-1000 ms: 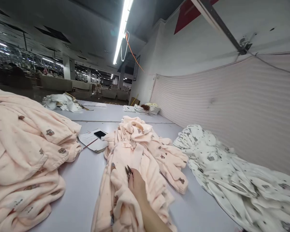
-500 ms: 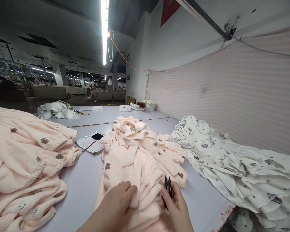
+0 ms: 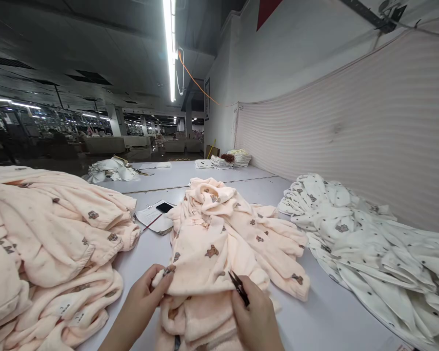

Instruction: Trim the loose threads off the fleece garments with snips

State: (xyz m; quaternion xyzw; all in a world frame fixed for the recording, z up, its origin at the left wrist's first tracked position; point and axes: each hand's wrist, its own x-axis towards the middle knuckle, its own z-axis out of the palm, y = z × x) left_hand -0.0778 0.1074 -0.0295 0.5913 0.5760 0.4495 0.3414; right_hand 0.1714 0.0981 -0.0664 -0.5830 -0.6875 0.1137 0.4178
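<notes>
The left hand (image 3: 149, 291), low and just left of centre in the frame, pinches the edge of a pink garment (image 3: 195, 248) between thumb and fingers. The right hand (image 3: 255, 308), lower centre-right, is closed around dark thread snips (image 3: 240, 288); their long axis slants from lower right to upper left, with the slim blades pointing up and left, tips slightly parted. Whether the snips touch the cloth cannot be told. The garment, patterned with brown bears, lies in folds at the lower centre, its length running from the bottom edge up toward the middle of the frame, while a sleeve-like part slants off to the lower right. Beyond its upper left side, papers (image 3: 164, 225) bear a dark phone (image 3: 164, 207), and a thin red pen (image 3: 150, 223) lies slanting across their lower left corner. All rest on a pale table (image 3: 309, 324), which also carries a big pink pile (image 3: 51, 229) at the left, a white patterned pile (image 3: 354, 239) at the right, and, farther off, a white heap (image 3: 111, 170) left of centre and cloth stacks (image 3: 221, 163) just right of centre.
</notes>
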